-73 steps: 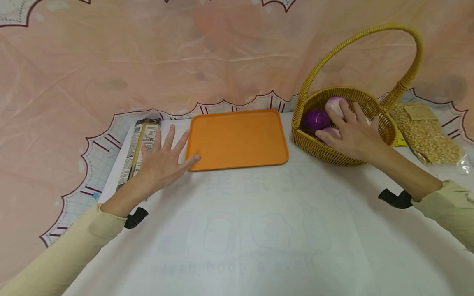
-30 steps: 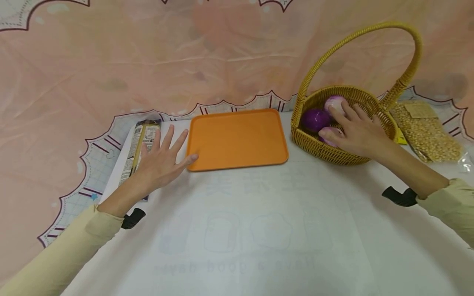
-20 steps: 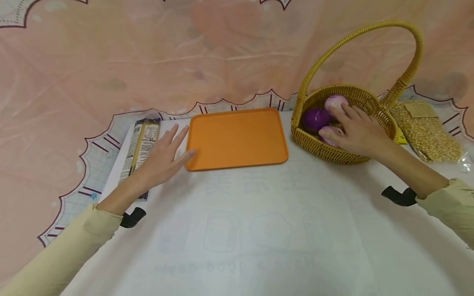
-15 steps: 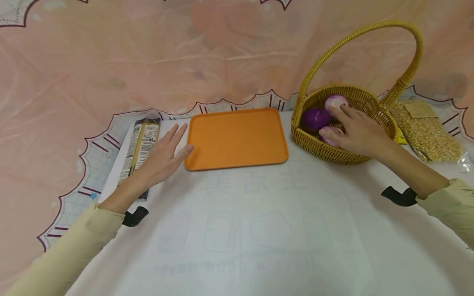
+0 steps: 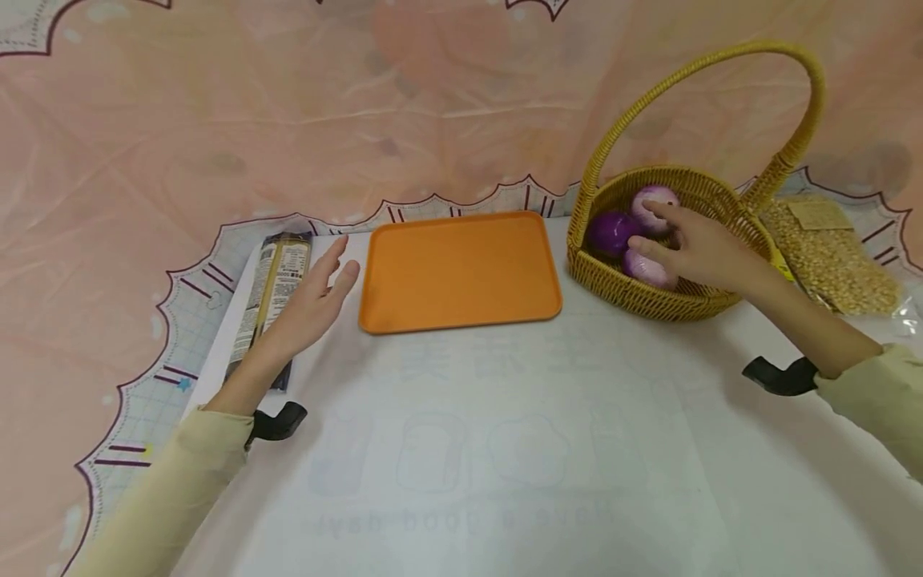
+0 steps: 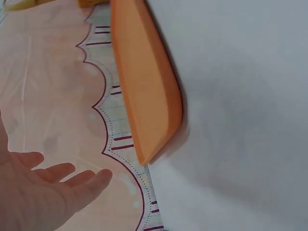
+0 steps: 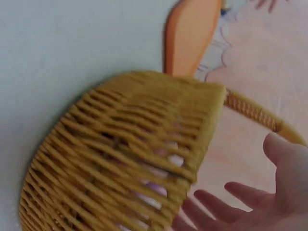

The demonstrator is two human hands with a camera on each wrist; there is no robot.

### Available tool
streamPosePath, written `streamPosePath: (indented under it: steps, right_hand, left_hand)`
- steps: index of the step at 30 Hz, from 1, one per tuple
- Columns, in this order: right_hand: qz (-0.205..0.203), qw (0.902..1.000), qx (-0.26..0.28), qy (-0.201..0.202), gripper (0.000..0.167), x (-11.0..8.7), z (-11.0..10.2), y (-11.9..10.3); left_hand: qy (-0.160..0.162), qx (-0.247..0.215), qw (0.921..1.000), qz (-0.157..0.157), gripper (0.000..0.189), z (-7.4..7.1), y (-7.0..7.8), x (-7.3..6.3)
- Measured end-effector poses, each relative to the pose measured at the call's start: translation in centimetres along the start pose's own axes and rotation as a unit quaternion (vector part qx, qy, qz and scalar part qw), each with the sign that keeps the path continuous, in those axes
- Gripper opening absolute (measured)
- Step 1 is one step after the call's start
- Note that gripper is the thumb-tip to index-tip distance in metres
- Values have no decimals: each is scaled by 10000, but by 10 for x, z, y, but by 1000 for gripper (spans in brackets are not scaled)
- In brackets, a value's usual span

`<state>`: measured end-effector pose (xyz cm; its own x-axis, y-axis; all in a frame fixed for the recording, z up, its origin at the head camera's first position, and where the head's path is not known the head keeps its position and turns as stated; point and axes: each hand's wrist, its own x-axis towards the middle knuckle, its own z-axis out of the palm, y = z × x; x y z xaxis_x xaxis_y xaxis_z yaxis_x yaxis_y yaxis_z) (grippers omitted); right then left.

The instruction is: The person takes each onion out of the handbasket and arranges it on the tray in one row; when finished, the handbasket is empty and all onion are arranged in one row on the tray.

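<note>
My left hand (image 5: 306,314) hovers with parted fingers between a long printed packet (image 5: 268,280) and an orange tray (image 5: 461,272), holding nothing. In the left wrist view its fingers (image 6: 98,180) are loosely extended, apart from the tray. At right, my right hand (image 5: 710,250) reaches over a wicker basket (image 5: 620,296), thumb and forefinger spread. Inside lie a glossy dark purple ball (image 5: 613,232) and two white-and-purple balls, one at the back (image 5: 652,193) and one in front (image 5: 650,271). The forefinger overlaps the back ball; the thumb tip is right by the front one.
A clear bag of yellow kernels (image 5: 840,268) lies right of the basket, with a bit of yellow wrapping (image 5: 782,271) beside it. The basket's tall arched handle (image 5: 721,60) rises above the hand. A peach patterned cloth (image 5: 433,104) hangs behind the white tabletop (image 5: 505,417).
My left hand has turned edge-on and drawn its spread fingers together, back from the tray. My right hand has shifted slightly, its fingers narrowing, so the front ball shows more.
</note>
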<state>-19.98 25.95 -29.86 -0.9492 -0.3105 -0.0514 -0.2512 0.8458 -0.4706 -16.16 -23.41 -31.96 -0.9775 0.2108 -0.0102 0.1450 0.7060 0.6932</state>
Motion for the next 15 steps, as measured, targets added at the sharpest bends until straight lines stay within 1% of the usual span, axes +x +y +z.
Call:
streamPosePath:
  steps: [2, 4, 8, 10, 12, 14, 15]
  right_hand:
    - [143, 9984, 545, -44, 71, 2, -5, 3]
    - [372, 9945, 974, -51, 69, 5, -11, 5]
    - [656, 9869, 1473, -68, 64, 10, -20, 14]
    - [648, 9825, 1742, -138, 59, 12, -26, 17]
    - [500, 9764, 2087, -231, 53, 15, -31, 19]
    - [403, 9650, 2574, -303, 44, 19, -37, 19]
    - [318, 9568, 2873, -320, 39, 22, -40, 19]
  left_hand:
    - [83, -303, 9995, -84, 66, 0, -1, -1]
    - [115, -440, 9988, -196, 65, 2, -3, -1]
    - [96, -437, 9976, -534, 67, 7, -6, 1]
    - [84, -471, 9965, -681, 69, 8, -7, 3]
    - [103, -531, 9956, -768, 71, 9, -8, 5]
    - [116, -585, 9950, -798, 72, 10, -9, 7]
    - [115, -624, 9946, -816, 73, 11, -10, 8]
